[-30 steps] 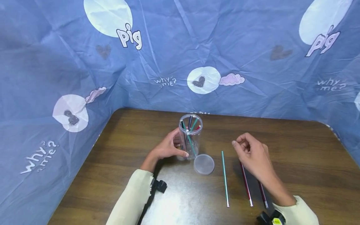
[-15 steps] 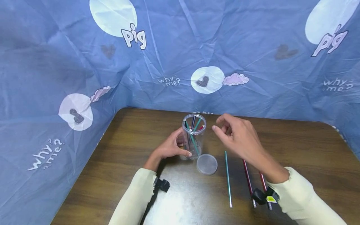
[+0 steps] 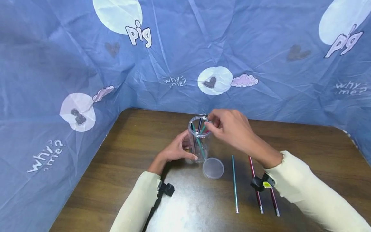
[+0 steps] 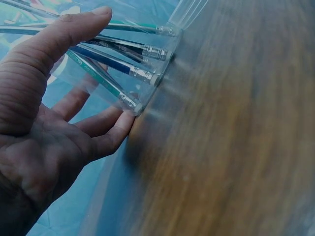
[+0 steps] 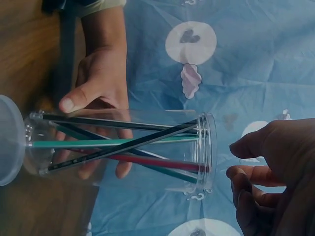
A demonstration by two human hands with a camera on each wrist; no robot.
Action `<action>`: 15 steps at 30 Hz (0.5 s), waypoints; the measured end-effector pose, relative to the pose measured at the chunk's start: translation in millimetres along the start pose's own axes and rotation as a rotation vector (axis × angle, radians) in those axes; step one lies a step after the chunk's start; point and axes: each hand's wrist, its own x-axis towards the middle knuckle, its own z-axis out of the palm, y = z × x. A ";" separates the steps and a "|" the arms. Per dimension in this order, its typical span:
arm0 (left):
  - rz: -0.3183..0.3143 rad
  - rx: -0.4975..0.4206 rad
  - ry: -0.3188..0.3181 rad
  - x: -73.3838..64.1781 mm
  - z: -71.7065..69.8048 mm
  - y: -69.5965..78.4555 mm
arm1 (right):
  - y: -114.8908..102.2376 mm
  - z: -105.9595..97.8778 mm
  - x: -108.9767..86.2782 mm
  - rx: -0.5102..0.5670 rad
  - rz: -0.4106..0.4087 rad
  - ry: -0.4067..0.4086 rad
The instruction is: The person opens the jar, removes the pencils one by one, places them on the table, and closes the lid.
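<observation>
My left hand (image 3: 175, 149) wraps around the side of a clear plastic jar (image 3: 205, 146) that stands upright and uncapped on the table. Inside the jar lean several pencils, among them a green pencil (image 5: 98, 143) and a red pencil (image 5: 147, 161), their eraser ends on the bottom in the left wrist view. My right hand (image 3: 232, 127) hovers beside the jar's mouth, overlapping its rim in the head view. The right wrist view shows a gap between that thumb and the bent fingers, with nothing held, a little way off the rim.
A round translucent lid (image 3: 213, 168) lies flat in front of the jar. To its right on the wooden table (image 3: 139, 135) lie a teal pencil (image 3: 234, 183) and two dark red pencils (image 3: 259, 199). A blue printed cloth (image 3: 168, 58) hangs behind the table.
My right hand has moved left and away from me, from above the loose pencils to the jar's mouth. My left hand keeps its hold on the jar.
</observation>
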 end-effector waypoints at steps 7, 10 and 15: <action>-0.005 -0.008 -0.012 -1.6 -0.7 0.0 | -12.1 8.3 21.6 -0.057 0.035 -0.171; -0.002 -0.025 -0.011 -1.4 -0.4 0.5 | -16.9 10.4 29.6 -0.095 0.061 -0.238; 0.010 -0.023 -0.015 0.3 -1.1 2.2 | -22.3 13.5 39.8 -0.138 0.086 -0.293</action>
